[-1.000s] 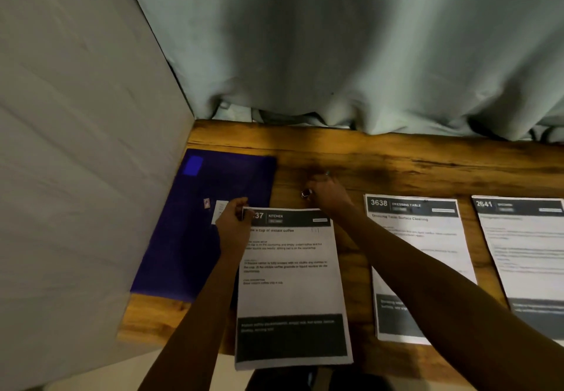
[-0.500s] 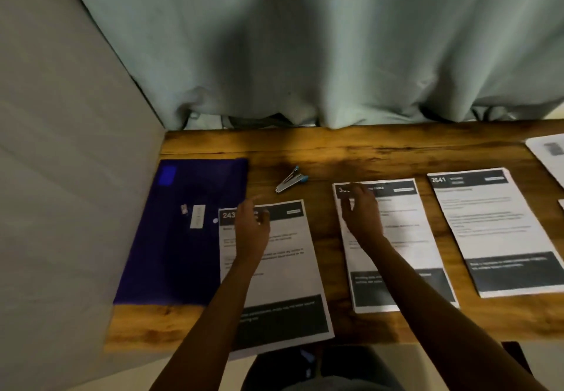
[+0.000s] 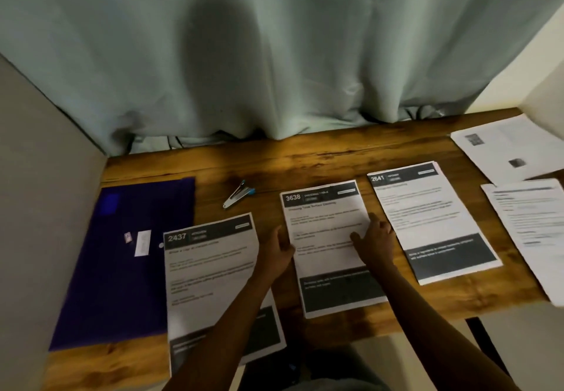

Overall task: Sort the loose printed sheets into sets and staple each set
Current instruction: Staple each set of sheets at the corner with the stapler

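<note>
I'm on the 3638 sheet (image 3: 323,216).
My right hand (image 3: 375,238) lies flat on it; my left hand (image 3: 276,251) is at its left edge, hold unclear.

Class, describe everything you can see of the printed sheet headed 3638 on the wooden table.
The white printed paper sheet headed 3638 lies flat on the brown wooden table, slightly tilted, between the sheet headed 2437 and the sheet headed 2641. A dark header band carries the number; blurred text follows, then a dark bottom band. The left hand touches its left edge; the right hand rests on its right side.
</note>
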A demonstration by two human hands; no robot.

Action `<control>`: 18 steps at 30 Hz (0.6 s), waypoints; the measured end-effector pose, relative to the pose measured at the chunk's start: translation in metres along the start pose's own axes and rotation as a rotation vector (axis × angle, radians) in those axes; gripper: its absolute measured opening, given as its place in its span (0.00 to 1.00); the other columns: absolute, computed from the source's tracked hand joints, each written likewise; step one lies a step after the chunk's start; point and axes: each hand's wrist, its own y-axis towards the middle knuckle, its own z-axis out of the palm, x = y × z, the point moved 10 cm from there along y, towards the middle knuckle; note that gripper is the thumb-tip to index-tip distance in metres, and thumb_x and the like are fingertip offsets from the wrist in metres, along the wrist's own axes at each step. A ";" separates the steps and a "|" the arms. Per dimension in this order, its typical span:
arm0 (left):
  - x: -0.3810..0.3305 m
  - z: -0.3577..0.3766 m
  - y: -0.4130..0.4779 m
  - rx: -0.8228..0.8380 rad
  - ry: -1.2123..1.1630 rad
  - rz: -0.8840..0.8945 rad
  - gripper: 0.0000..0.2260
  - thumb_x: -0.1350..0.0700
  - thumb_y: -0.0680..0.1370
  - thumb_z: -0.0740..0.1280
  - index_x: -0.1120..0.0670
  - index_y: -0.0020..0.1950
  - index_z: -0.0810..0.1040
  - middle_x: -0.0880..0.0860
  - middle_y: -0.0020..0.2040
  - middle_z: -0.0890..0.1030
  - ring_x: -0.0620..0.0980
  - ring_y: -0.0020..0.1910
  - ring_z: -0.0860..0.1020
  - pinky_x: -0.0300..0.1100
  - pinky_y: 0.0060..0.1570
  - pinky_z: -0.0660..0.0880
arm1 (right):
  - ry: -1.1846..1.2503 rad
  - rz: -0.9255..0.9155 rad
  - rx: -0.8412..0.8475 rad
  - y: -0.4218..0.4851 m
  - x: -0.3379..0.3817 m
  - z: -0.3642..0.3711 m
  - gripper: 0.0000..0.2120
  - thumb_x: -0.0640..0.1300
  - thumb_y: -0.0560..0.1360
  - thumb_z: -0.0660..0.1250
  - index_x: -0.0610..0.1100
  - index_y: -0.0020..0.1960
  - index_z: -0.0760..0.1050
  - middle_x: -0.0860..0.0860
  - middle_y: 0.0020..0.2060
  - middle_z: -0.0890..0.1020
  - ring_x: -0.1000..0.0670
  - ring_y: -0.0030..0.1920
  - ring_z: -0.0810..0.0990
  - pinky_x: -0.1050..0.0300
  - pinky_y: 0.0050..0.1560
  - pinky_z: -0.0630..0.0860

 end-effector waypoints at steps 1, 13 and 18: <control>0.000 0.008 0.001 0.025 -0.027 -0.007 0.28 0.57 0.78 0.66 0.53 0.75 0.59 0.54 0.71 0.68 0.54 0.69 0.68 0.49 0.65 0.68 | 0.000 -0.004 0.021 0.000 -0.001 0.001 0.31 0.49 0.72 0.70 0.41 0.70 0.61 0.38 0.64 0.68 0.37 0.64 0.67 0.43 0.64 0.69; 0.003 0.040 -0.005 -0.091 0.131 -0.088 0.31 0.52 0.76 0.68 0.51 0.74 0.58 0.54 0.71 0.67 0.55 0.69 0.67 0.54 0.65 0.70 | -0.038 -0.038 0.172 0.002 -0.015 0.010 0.28 0.47 0.74 0.68 0.42 0.69 0.61 0.42 0.68 0.63 0.40 0.68 0.63 0.46 0.67 0.65; 0.005 0.039 -0.012 -0.178 0.153 -0.084 0.31 0.52 0.74 0.69 0.51 0.74 0.59 0.54 0.70 0.68 0.55 0.69 0.68 0.55 0.65 0.70 | -0.055 -0.009 0.167 0.008 -0.016 0.007 0.27 0.48 0.75 0.68 0.42 0.68 0.61 0.41 0.69 0.63 0.38 0.69 0.61 0.43 0.69 0.63</control>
